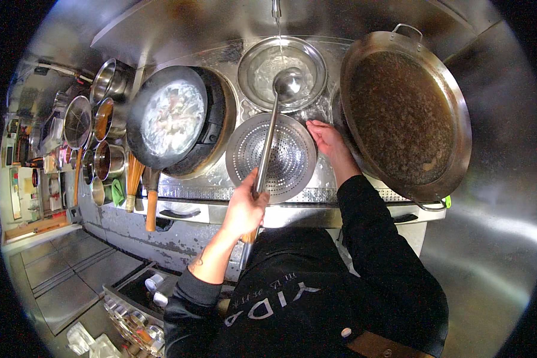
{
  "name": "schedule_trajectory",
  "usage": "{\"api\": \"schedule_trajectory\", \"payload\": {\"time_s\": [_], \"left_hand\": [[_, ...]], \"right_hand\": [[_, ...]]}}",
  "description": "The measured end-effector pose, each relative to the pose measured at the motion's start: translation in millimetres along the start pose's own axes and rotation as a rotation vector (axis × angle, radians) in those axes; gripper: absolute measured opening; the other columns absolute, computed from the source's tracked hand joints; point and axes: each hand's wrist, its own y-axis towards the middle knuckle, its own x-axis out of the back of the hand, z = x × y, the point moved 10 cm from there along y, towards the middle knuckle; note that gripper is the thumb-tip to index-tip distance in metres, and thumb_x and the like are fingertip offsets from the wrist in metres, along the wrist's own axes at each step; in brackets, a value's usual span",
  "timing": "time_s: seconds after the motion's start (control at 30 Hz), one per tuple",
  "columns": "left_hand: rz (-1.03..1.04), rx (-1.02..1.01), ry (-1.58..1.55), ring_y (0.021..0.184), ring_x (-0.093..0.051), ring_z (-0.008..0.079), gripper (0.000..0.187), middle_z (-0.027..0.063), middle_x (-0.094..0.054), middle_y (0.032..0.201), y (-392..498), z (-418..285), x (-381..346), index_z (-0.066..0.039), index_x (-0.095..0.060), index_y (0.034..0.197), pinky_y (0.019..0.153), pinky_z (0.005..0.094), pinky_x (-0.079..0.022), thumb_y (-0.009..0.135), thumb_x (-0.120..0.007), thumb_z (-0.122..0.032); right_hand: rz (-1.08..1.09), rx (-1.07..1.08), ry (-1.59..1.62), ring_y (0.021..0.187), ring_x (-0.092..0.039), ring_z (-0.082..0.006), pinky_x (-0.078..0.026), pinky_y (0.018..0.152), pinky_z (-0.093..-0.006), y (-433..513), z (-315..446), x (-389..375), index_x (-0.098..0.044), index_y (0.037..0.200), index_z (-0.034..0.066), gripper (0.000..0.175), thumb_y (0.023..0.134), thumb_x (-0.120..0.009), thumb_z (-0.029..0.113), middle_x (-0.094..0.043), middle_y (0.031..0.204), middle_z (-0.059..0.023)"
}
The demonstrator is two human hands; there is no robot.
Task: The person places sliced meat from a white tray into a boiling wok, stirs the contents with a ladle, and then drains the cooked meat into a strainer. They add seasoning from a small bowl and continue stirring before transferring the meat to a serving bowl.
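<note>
My left hand (pixel 246 203) grips the long handle of a metal ladle (pixel 291 83). The ladle's bowl is over a round metal basin (pixel 246 91) of water, into which a stream falls from a faucet (pixel 276 9). Beneath the ladle's handle lies a perforated round strainer (pixel 297 168). My right hand (pixel 324 136) is beside the strainer's upper right rim, fingers extended; whether it touches the rim I cannot tell. A wok (pixel 172 117) with whitish, cloudy liquid rests tilted on the left burner, its wooden handle (pixel 151 210) pointing towards me.
At the right stands a large two-handled pan (pixel 398 118) of brown liquid. Left of the wok are metal pots (pixel 109 159), a mesh skimmer (pixel 77 121), a bamboo brush (pixel 134 179) and a green cloth (pixel 117 192). Seasoning containers (pixel 138 320) stand at the lower left.
</note>
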Motion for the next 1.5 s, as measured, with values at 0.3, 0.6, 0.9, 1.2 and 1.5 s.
{"api": "schedule_trajectory", "payload": {"time_s": [0.3, 0.6, 0.9, 1.2, 1.5], "left_hand": [[0.138, 0.225, -0.822, 0.052, -0.046, 0.008, 0.047, 0.0047, -0.055, 0.083, 39.1, 4.3, -13.7, -0.01, -0.046, 0.143, 0.043, 0.0246, -0.039, 0.099, -0.061, -0.006], [0.123, 0.303, -0.952, 0.049, -0.043, 0.0058, 0.048, 0.0089, -0.057, 0.091, -30.1, -6.3, 5.4, -0.014, -0.053, 0.142, 0.036, 0.0202, -0.033, 0.096, -0.062, -0.005], [0.244, 0.23, -0.568, 0.05, -0.048, 0.0076, 0.066, -0.003, -0.048, 0.07, -71.2, -0.1, -7.9, -0.011, -0.03, 0.158, 0.043, 0.0257, -0.046, 0.1, -0.06, -0.005], [0.08, 0.145, -0.204, 0.05, -0.051, 0.0078, 0.068, -0.0027, -0.052, 0.071, -48.1, 10.0, 10.8, -0.008, -0.029, 0.158, 0.043, 0.0257, -0.047, 0.098, -0.062, -0.006], [-0.037, 0.003, -0.046, 0.046, -0.052, 0.0105, 0.053, 0.001, -0.054, 0.063, 39.2, -3.2, 22.3, 0.0, -0.04, 0.147, 0.044, 0.0285, -0.045, 0.097, -0.057, -0.003]], "right_hand": [[-0.392, -0.118, -0.162, 0.044, -0.041, -0.0098, -0.033, 0.039, -0.0255, -2.6, 5.5, 30.3, -0.048, 0.073, 0.016, 0.036, 0.095, -0.069, 0.035, -0.041, 0.057, 0.0036], [-0.053, -0.029, -0.007, 0.044, -0.029, -0.0109, -0.024, 0.04, -0.0298, 22.7, -1.9, -11.9, -0.042, 0.072, 0.0179, 0.033, 0.094, -0.065, 0.027, -0.029, 0.056, 0.0042], [-0.136, -0.055, 0.154, 0.077, -0.058, -0.0186, -0.043, 0.058, -0.0339, 50.4, -22.5, 13.1, -0.061, 0.109, 0.0098, 0.014, 0.098, -0.055, 0.017, -0.063, 0.088, -0.0052], [-0.076, 0.038, -0.159, 0.098, -0.067, -0.0273, -0.055, 0.084, -0.0312, 37.5, -7.9, 8.8, -0.064, 0.116, -0.0069, 0.032, 0.085, -0.057, -0.008, -0.069, 0.109, -0.0193], [-0.083, 0.016, -0.051, 0.121, -0.062, -0.0283, -0.049, 0.107, -0.031, 9.5, -9.6, 11.8, -0.055, 0.131, -0.0111, 0.049, 0.083, -0.06, -0.015, -0.064, 0.128, -0.0202]]}}
